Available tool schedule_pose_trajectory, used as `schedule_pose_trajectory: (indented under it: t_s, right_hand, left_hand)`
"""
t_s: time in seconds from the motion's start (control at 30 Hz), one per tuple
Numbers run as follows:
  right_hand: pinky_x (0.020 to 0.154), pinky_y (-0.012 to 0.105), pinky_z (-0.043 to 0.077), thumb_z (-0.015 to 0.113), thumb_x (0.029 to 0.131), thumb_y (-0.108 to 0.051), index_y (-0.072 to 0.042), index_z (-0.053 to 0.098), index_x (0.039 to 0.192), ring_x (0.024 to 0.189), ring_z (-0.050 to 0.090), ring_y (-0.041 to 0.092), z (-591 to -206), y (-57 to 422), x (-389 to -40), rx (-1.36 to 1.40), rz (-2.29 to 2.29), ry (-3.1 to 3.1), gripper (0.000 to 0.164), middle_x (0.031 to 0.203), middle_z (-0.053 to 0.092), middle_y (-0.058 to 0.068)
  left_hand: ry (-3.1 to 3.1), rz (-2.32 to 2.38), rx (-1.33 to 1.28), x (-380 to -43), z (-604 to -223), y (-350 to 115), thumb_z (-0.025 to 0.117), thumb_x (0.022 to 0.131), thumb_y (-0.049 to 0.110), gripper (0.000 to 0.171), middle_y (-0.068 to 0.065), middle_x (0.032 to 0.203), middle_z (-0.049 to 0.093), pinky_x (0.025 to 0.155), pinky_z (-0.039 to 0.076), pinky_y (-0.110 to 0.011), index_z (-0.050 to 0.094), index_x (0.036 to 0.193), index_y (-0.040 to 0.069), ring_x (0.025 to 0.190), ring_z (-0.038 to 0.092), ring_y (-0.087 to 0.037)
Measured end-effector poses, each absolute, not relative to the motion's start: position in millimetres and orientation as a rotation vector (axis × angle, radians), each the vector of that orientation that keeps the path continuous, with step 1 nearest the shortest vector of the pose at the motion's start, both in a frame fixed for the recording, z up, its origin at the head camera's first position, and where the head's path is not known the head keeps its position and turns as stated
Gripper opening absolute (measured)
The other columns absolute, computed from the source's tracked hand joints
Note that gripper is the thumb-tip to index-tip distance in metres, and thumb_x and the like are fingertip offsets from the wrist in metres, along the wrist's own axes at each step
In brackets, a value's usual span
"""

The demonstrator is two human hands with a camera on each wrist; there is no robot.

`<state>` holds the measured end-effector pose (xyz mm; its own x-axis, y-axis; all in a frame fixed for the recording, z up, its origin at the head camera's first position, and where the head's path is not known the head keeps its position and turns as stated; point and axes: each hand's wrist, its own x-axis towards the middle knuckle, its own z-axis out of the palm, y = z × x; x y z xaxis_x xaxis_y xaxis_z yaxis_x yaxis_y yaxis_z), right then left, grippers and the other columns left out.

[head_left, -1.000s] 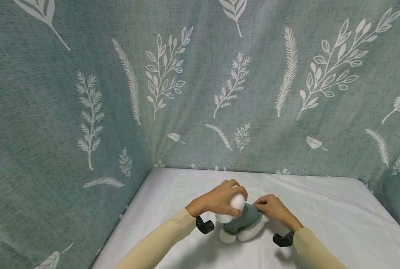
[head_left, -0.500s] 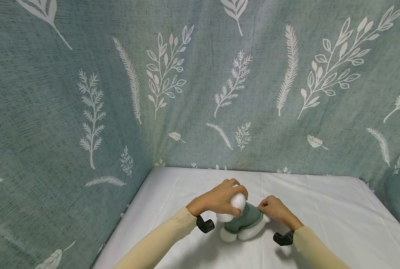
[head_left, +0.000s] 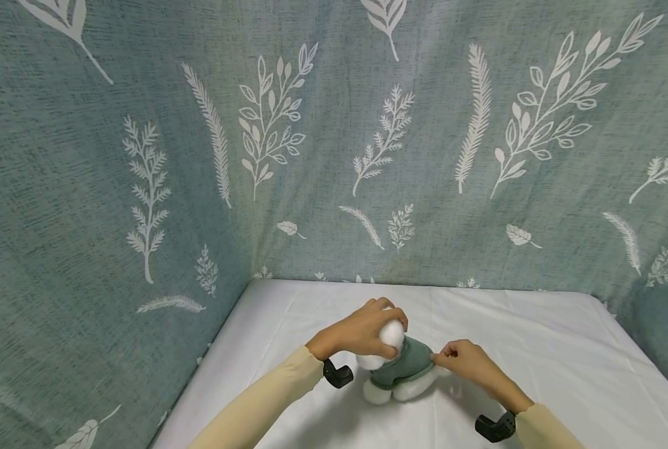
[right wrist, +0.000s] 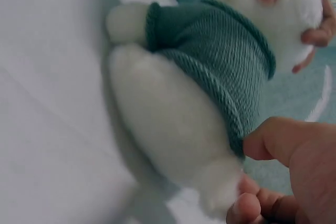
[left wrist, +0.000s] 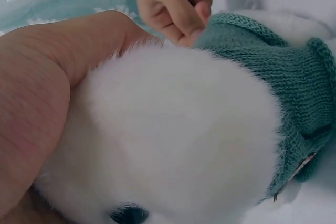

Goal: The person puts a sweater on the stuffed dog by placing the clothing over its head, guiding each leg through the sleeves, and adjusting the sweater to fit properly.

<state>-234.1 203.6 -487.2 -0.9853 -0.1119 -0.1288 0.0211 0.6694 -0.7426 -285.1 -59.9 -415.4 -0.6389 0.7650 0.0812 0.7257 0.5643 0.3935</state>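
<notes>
A white plush toy animal (head_left: 414,388) in a green knitted sweater (head_left: 409,363) lies on the white sheet. My left hand (head_left: 362,328) grips its round furry head, thumb on the near side and fingers over the far side. One dark eye (left wrist: 129,214) shows at the bottom of the left wrist view. At the toy's rear end, my right hand (head_left: 471,366) pinches the sweater's hem with thumb and fingertips. The rolled hem (right wrist: 210,87) runs across the toy's back in the right wrist view, with the plump white lower body (right wrist: 163,114) bare below it. The face is mostly hidden.
A white sheet (head_left: 536,349) covers the flat surface around the toy. Green curtains (head_left: 322,156) with white leaf prints hang behind it and along both sides. A black wrist camera (head_left: 338,374) is strapped below the left hand, another (head_left: 495,426) below the right.
My right hand has shifted a little right and nearer along the sweater's hem, its wrist swinging outward. My left hand keeps its hold on the toy's head.
</notes>
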Motion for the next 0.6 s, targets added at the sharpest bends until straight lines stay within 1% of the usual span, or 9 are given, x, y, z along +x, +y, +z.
schedule_pose_trajectory:
  t_s: [0.13, 0.27, 0.37, 0.5, 0.6]
  right_hand:
    - [0.068, 0.037, 0.045, 0.074, 0.093, -0.032, -0.008, 0.064, 0.090, 0.077, 0.054, 0.020, -486, 198, -228, -0.039, -1.245, 2.679, 0.026, 0.084, 0.059, 0.004]
    - [0.068, 0.037, 0.045, 0.073, 0.087, -0.021, -0.007, 0.062, 0.093, 0.076, 0.053, 0.021, -489, 195, -226, -0.033, -1.274, 2.679, 0.019, 0.084, 0.057, 0.005]
    - [0.064, 0.036, 0.043, 0.073, 0.083, -0.015, -0.007, 0.061, 0.096, 0.071, 0.051, 0.020, -494, 194, -224, -0.048, -1.306, 2.695, 0.019, 0.080, 0.055, 0.005]
    - [0.057, 0.032, 0.039, 0.073, 0.083, -0.013, -0.010, 0.059, 0.096, 0.060, 0.046, 0.017, -500, 193, -221, -0.096, -1.356, 2.746, 0.019, 0.071, 0.051, 0.003]
    - [0.054, 0.030, 0.039, 0.073, 0.086, -0.014, -0.012, 0.059, 0.088, 0.056, 0.046, 0.015, -501, 192, -219, -0.122, -1.365, 2.815, 0.014, 0.066, 0.050, 0.000]
  left_hand:
    - [2.692, 0.606, 1.281, -284, -414, -60, 0.082, 0.085, 0.032, 0.038, -0.004, 0.134, 0.051, 0.075, 0.051, -0.030, 0.064, 0.119, 0.031, 0.114, 0.048, -0.020]
    - [2.691, 0.611, 1.286, -284, -414, -59, 0.083, 0.085, 0.033, 0.039, -0.004, 0.133, 0.051, 0.076, 0.050, -0.030, 0.064, 0.119, 0.031, 0.113, 0.048, -0.020]
    - [2.691, 0.612, 1.286, -284, -414, -59, 0.083, 0.085, 0.033, 0.039, -0.004, 0.133, 0.051, 0.076, 0.050, -0.030, 0.064, 0.119, 0.031, 0.113, 0.048, -0.020]
    - [2.696, 0.613, 1.275, -284, -413, -59, 0.083, 0.084, 0.032, 0.039, -0.004, 0.133, 0.051, 0.076, 0.050, -0.030, 0.064, 0.119, 0.031, 0.113, 0.048, -0.020]
    - [2.705, 0.611, 1.274, -284, -413, -59, 0.082, 0.083, 0.032, 0.039, -0.005, 0.133, 0.051, 0.076, 0.050, -0.030, 0.064, 0.118, 0.031, 0.113, 0.048, -0.020]
